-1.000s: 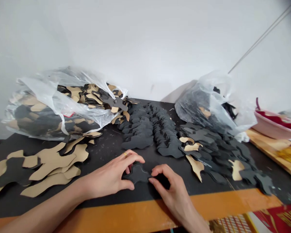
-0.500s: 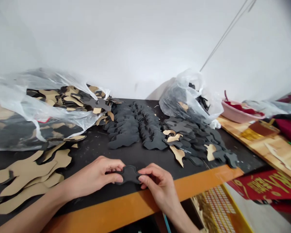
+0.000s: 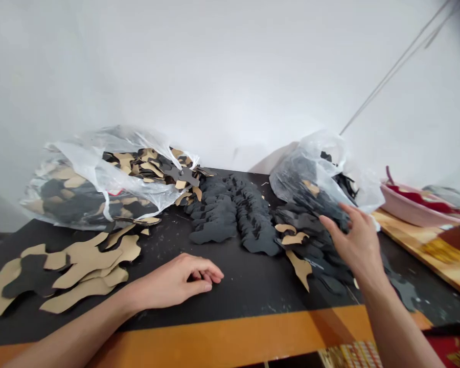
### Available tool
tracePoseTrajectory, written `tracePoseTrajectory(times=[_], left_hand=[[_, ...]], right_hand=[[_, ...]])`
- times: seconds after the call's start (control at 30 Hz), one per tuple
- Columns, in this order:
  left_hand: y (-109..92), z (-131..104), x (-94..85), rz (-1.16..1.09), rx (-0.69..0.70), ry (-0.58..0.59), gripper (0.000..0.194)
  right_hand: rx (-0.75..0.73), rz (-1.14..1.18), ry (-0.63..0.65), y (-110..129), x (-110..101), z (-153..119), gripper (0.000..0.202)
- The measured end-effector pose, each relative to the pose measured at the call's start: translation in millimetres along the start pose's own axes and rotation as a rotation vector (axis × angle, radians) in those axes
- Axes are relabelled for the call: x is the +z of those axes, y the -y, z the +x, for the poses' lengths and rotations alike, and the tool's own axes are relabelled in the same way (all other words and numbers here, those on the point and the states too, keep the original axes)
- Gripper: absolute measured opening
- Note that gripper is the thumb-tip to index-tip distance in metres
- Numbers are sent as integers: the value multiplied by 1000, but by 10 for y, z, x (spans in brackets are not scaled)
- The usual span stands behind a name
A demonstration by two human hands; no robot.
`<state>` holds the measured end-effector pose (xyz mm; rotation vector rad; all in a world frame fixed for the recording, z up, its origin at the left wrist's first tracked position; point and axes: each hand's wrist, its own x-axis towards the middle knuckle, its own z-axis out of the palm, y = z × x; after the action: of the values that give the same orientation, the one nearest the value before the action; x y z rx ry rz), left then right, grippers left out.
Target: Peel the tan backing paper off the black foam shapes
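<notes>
Left of the left hand lie overlapping tan pieces. This hand is loosely curled over the dark tabletop; whether something is inside, I cannot tell. Beyond its fingers stand two rows of dark pieces. The right hand is open, thumb apart from fingers, above the loose dark pile, near a plastic bag. I think a light pinch on one rim separates these thin pieces best. The orange edge runs nearer than the left hand; between hands there is some sideways room, but the rows limit reaching forward.
</notes>
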<state>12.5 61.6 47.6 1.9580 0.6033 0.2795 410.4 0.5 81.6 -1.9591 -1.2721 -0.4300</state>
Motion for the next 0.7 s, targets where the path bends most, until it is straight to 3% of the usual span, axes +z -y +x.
tracePoseTrajectory(times=[0.07, 0.13, 0.2, 0.4, 0.6, 0.7], left_hand=[[6, 1, -1, 35, 4, -5, 23], [12, 12, -7, 47, -2, -2, 22], [14, 27, -16, 48, -17, 4, 22], [15, 29, -20, 60, -48, 15, 21], [31, 18, -16, 70, -38, 21, 22], [15, 30, -17, 79, -45, 20, 22]], right_hand=[[-167, -9, 57, 34, 55, -95, 58], [-267, -4, 205, 102, 139, -256, 50], [-246, -7, 299, 152, 246, -391, 47], [-178, 49, 373, 146, 458, -446, 25], [-108, 110, 405, 73, 250, -513, 19], [-66, 123, 421, 30, 102, -575, 26]])
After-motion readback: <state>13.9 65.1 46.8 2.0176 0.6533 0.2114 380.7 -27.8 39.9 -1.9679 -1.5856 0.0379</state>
